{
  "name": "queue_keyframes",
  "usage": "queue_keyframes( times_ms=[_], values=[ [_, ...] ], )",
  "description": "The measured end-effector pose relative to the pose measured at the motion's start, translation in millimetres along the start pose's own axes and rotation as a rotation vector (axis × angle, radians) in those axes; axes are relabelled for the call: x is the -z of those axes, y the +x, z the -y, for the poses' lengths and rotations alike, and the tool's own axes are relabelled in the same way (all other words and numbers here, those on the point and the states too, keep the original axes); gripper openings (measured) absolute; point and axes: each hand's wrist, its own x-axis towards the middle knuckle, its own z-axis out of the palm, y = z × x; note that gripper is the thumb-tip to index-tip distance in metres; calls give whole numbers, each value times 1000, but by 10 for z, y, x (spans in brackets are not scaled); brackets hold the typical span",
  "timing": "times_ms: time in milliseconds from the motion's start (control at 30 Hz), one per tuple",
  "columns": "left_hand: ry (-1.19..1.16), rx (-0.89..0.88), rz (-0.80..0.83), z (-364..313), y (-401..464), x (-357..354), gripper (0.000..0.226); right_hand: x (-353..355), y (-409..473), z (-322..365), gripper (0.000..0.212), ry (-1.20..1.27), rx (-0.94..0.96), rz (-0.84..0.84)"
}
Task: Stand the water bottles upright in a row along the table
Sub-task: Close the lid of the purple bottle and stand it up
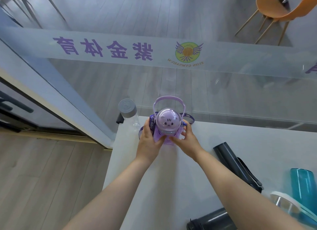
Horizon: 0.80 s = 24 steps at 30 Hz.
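A purple bottle (168,122) with a cat-face dome lid, a loop handle and a printed strap stands upright near the far left corner of the white table (171,187). My left hand (150,139) grips its left side and my right hand (186,138) grips its right side. Just to its left a clear bottle (129,114) with a grey cap stands upright at the table's corner. A long black bottle (237,168) lies on its side to the right. A teal bottle (302,187), a clear white-rimmed bottle (286,203) and another dark bottle (210,220) lie at the lower right.
A glass wall with a frosted band, purple lettering and a round logo (187,51) runs right behind the table's far edge. An orange chair (281,8) stands beyond the glass. A door frame (51,85) and wooden floor are to the left of the table.
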Motion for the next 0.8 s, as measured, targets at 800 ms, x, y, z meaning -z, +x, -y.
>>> queue_keyframes(
  times_ms=[800],
  values=[
    [233,-20,421,307,-1546,-521,40,1144,-2117,-1040,44,-520,-21,-152]
  ],
)
